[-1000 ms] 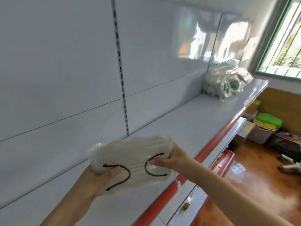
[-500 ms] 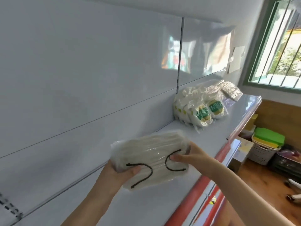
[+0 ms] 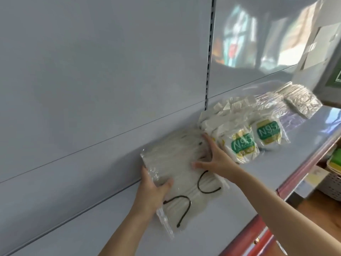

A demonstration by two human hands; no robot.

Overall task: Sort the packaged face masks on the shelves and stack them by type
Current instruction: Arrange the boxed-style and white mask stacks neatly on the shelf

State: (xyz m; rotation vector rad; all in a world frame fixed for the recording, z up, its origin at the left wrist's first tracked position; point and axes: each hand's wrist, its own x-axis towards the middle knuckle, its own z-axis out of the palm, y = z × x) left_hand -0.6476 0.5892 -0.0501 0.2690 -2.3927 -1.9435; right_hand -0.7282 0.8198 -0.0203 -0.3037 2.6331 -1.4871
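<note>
A clear-wrapped pack of white masks with black ear loops (image 3: 181,174) lies on the grey shelf (image 3: 239,183), its far end against the back panel. My left hand (image 3: 154,189) holds its left edge, thumb over the top. On the pack's right side rests my right hand (image 3: 215,156), fingers spread flat. Just right of it leans a row of white N95 packs with green labels (image 3: 243,145). Further right lie several silvery clear mask packs (image 3: 299,102).
The grey back panel (image 3: 103,71) with a slotted upright (image 3: 209,58) rises behind the shelf. A red strip (image 3: 256,235) runs along the shelf's front edge. A white basket (image 3: 332,183) stands below at the right.
Both hands have carried the black-loop pack to the right and set it down on the shelf beside the N95 packs. My right hand now lies flat on it.
</note>
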